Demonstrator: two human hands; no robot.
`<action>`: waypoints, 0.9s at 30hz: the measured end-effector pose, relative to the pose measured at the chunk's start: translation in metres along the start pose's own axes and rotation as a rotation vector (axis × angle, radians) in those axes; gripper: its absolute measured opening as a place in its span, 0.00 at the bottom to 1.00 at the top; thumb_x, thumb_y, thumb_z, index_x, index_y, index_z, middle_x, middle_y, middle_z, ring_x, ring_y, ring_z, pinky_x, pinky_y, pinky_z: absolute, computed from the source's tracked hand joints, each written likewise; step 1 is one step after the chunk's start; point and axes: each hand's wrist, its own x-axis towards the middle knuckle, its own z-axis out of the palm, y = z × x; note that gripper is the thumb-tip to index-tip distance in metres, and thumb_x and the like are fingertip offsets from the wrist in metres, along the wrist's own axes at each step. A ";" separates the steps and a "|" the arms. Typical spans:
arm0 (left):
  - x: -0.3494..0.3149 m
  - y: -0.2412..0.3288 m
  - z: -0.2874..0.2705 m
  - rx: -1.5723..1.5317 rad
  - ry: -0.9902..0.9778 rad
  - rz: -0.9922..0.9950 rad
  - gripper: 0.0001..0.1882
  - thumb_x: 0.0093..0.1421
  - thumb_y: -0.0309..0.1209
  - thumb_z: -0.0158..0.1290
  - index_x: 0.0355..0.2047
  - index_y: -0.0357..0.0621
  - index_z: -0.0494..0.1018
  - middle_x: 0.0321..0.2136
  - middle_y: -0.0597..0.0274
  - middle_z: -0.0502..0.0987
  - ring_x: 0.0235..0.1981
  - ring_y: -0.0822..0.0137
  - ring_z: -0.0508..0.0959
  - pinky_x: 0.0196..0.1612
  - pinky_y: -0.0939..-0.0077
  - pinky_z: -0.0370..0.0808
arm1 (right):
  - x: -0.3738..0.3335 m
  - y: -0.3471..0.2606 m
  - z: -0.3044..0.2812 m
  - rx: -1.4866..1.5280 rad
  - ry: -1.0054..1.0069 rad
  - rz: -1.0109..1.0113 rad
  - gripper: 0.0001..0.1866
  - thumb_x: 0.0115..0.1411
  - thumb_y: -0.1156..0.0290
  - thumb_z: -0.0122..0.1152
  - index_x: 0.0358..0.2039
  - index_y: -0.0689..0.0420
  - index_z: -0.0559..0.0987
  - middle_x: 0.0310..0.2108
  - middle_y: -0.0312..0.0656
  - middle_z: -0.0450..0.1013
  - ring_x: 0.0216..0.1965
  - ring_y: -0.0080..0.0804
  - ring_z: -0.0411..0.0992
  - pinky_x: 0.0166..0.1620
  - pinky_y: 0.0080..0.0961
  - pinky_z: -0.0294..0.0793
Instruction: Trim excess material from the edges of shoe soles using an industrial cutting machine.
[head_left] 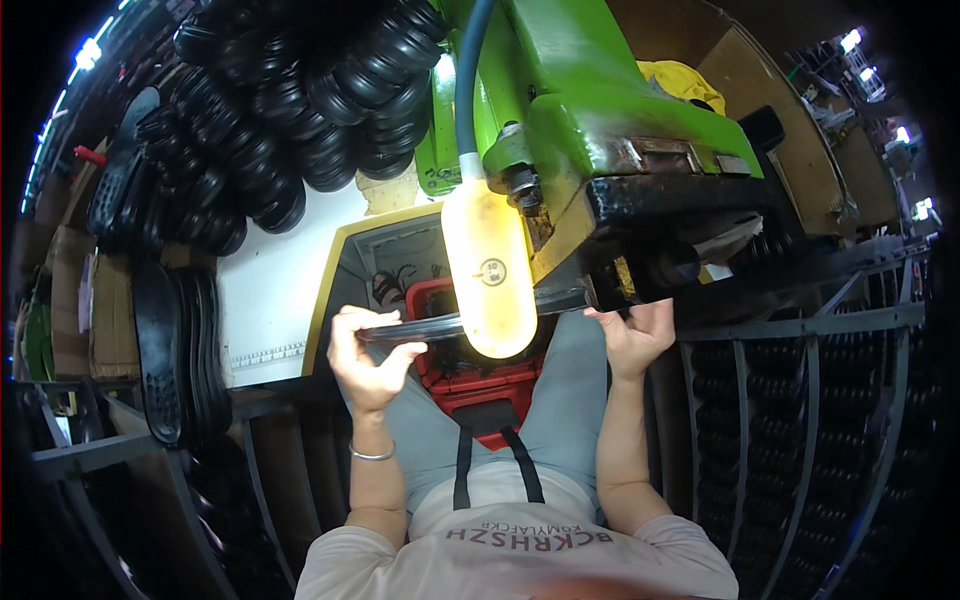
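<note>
A black shoe sole (420, 329) is held edge-on under the head of a green machine (590, 110). My left hand (370, 362) is closed round its left end, fingers above and thumb below. At the other end, my right hand (640, 338) pinches close under the machine's dark working head (630, 275), which hides part of the sole and some fingertips. A lit yellowish lamp (490, 270) hangs in front of the sole's middle and covers it.
Many black soles (330, 90) are piled on the white table (275, 290) to the left, with several standing upright (175, 350) at its edge. A red bin (480, 395) sits between my knees. Racks of soles (840, 420) stand right, a cardboard box (790, 130) behind the machine.
</note>
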 end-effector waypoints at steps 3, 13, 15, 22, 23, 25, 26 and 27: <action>-0.012 -0.019 -0.020 -0.164 0.024 -0.068 0.28 0.41 0.31 0.73 0.34 0.39 0.64 0.30 0.60 0.70 0.30 0.68 0.76 0.42 0.73 0.78 | -0.009 -0.002 0.017 -0.086 -0.041 -0.059 0.35 0.37 0.75 0.81 0.46 0.68 0.73 0.49 0.53 0.73 0.47 0.37 0.74 0.50 0.29 0.75; -0.015 -0.029 0.001 0.514 -0.288 0.091 0.16 0.42 0.27 0.67 0.31 0.42 0.74 0.28 0.53 0.77 0.32 0.53 0.78 0.37 0.66 0.75 | 0.000 -0.026 0.059 -0.235 -0.083 -0.379 0.25 0.33 0.80 0.76 0.36 0.62 0.79 0.29 0.42 0.78 0.29 0.31 0.77 0.34 0.23 0.75; -0.013 -0.011 0.039 0.419 -0.272 0.170 0.19 0.44 0.30 0.64 0.37 0.40 0.74 0.31 0.52 0.76 0.33 0.51 0.77 0.39 0.61 0.74 | 0.001 -0.028 0.060 -0.244 -0.107 -0.407 0.25 0.32 0.80 0.77 0.36 0.62 0.79 0.29 0.41 0.78 0.27 0.31 0.76 0.32 0.23 0.75; -0.034 -0.052 0.100 -0.111 -0.124 -0.053 0.20 0.48 0.20 0.64 0.42 0.37 0.72 0.37 0.60 0.76 0.40 0.67 0.77 0.48 0.70 0.74 | -0.020 0.020 0.053 0.004 -0.128 -0.041 0.24 0.41 0.77 0.76 0.40 0.67 0.78 0.36 0.46 0.78 0.35 0.36 0.77 0.40 0.26 0.76; -0.039 -0.056 0.104 -0.110 -0.129 -0.053 0.20 0.48 0.20 0.64 0.42 0.37 0.72 0.37 0.60 0.76 0.40 0.67 0.77 0.48 0.70 0.74 | -0.031 0.038 0.054 0.170 -0.123 0.165 0.23 0.43 0.78 0.74 0.42 0.67 0.78 0.37 0.43 0.78 0.38 0.32 0.76 0.44 0.25 0.74; -0.049 -0.058 0.119 -0.323 -0.092 -0.164 0.20 0.50 0.19 0.64 0.42 0.36 0.69 0.37 0.61 0.75 0.40 0.69 0.76 0.46 0.72 0.74 | -0.061 0.093 0.044 0.279 -0.170 0.543 0.27 0.45 0.79 0.72 0.48 0.66 0.76 0.43 0.41 0.76 0.45 0.28 0.73 0.51 0.25 0.71; -0.057 -0.068 0.126 -0.365 -0.032 -0.221 0.23 0.49 0.21 0.66 0.44 0.37 0.68 0.37 0.62 0.74 0.40 0.70 0.75 0.47 0.73 0.73 | -0.075 0.112 0.042 0.498 -0.172 0.673 0.29 0.47 0.79 0.71 0.52 0.65 0.74 0.45 0.41 0.75 0.48 0.29 0.71 0.54 0.25 0.69; -0.060 -0.067 0.135 -0.372 -0.042 -0.223 0.23 0.49 0.21 0.66 0.44 0.37 0.68 0.37 0.62 0.74 0.40 0.70 0.75 0.47 0.73 0.73 | -0.085 0.123 0.037 0.712 -0.166 0.800 0.31 0.49 0.79 0.69 0.55 0.64 0.71 0.48 0.41 0.73 0.51 0.29 0.70 0.57 0.26 0.67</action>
